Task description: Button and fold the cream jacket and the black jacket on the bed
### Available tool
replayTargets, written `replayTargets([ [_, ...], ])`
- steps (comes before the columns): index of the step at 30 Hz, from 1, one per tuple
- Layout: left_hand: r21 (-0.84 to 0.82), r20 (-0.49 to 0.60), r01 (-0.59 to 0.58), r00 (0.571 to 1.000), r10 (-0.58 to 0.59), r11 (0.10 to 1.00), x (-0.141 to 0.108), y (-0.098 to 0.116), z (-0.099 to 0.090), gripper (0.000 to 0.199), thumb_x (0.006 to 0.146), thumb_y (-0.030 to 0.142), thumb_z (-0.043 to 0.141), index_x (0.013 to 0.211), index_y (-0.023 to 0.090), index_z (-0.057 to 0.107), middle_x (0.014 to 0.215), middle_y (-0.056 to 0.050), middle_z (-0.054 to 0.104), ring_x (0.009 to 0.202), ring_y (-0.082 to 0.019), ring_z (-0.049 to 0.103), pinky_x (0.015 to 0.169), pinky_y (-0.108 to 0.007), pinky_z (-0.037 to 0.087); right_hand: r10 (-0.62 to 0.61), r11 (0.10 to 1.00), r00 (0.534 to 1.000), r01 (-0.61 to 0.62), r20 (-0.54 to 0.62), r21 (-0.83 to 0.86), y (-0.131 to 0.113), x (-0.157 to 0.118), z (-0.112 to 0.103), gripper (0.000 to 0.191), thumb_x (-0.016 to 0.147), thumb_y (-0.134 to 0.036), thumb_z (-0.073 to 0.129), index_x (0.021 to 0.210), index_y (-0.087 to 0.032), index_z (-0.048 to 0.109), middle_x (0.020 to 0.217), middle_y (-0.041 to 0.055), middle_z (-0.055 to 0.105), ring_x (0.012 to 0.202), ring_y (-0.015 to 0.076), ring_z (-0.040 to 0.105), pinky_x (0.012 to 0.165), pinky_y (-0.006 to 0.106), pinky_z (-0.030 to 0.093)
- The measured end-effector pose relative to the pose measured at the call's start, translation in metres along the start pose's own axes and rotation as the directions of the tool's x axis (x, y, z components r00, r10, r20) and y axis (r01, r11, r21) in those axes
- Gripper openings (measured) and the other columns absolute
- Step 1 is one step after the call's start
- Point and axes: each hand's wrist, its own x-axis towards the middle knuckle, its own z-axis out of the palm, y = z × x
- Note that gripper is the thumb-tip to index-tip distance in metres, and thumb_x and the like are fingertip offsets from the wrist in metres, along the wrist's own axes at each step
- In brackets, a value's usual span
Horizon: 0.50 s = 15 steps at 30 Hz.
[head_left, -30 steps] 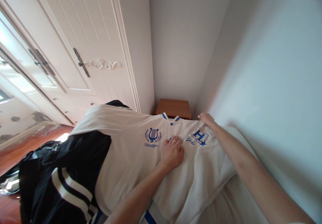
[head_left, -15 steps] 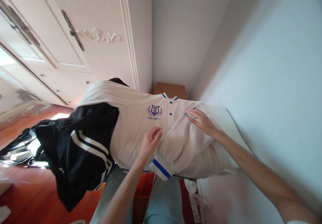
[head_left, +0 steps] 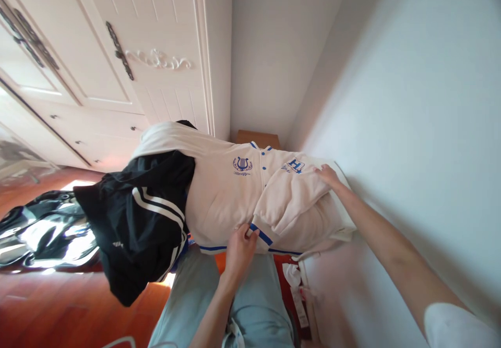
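The cream jacket [head_left: 221,196] lay right of the black garment [head_left: 146,233]. The left hand [head_left: 240,246] pinched its sleeve cuff [head_left: 263,236]; the right hand [head_left: 329,176] touched its right shoulder, grip unclear.

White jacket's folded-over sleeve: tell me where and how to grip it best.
Probably pinch the blue-striped cuff from the person's side: it is the sleeve's end, angled toward the person near the jacket's hem. The left hand appears to pinch its left edge.

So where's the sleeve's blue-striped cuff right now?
In the head view, just below centre: the cuff lies over the white jacket's lower front, near the hem, its left end in the left hand.
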Motion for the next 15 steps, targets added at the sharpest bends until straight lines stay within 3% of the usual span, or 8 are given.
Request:
replayTargets([
  [2,-0.218,0.031,0.038,0.999,-0.032,0.975,-0.001,-0.003,0.004,0.030,0.086,0.044,0.056,0.072,0.018,0.056,0.066,0.001,0.052,0.064,-0.015,0.051,0.062,-0.025,0.038,0.017,1.000,0.999,-0.017,0.030,0.011,-0.002,0.013,-0.002,0.040,0.091,-0.036,0.055,0.116,-0.007,0.066,0.112,0.0199,0.071,0.105,0.0283,0.065,0.086,0.030,0.047],
  [5,-0.486,0.110,0.174,0.984,-0.138,0.857,-0.001,-0.011,0.013,0.044,0.080,0.059,0.063,0.089,0.015,0.063,0.063,0.002,0.053,0.058,-0.015,0.052,0.054,-0.023,0.041,0.017,1.000,0.999,-0.018,0.038,0.019,-0.010,0.032,0.000,0.036,0.090,-0.038,0.057,0.103,-0.008,0.072,0.097,0.0162,0.075,0.091,0.0249,0.069,0.074,0.026,0.047],
  [9,-0.570,0.144,0.264,0.964,-0.222,0.778,0.005,-0.018,0.020,0.055,0.068,0.065,0.072,0.088,0.014,0.066,0.061,0.001,0.057,0.054,-0.015,0.055,0.049,-0.023,0.045,0.029,1.000,0.999,-0.030,0.032,0.007,-0.026,0.063,0.007,0.040,0.089,-0.043,0.061,0.096,-0.006,0.074,0.090,0.0189,0.075,0.090,0.0263,0.071,0.070,0.025,0.047],
  [15,-0.668,0.136,0.305,0.947,-0.291,0.679,0.014,-0.020,0.021,0.054,0.061,0.066,0.077,0.074,0.015,0.065,0.052,0.003,0.052,0.045,-0.010,0.049,0.042,-0.019,0.038,0.042,0.999,0.998,-0.042,0.049,0.004,-0.040,0.100,0.020,0.039,0.080,-0.042,0.072,0.096,-0.007,0.074,0.092,0.0196,0.075,0.094,0.0275,0.071,0.069,0.024,0.048],
])
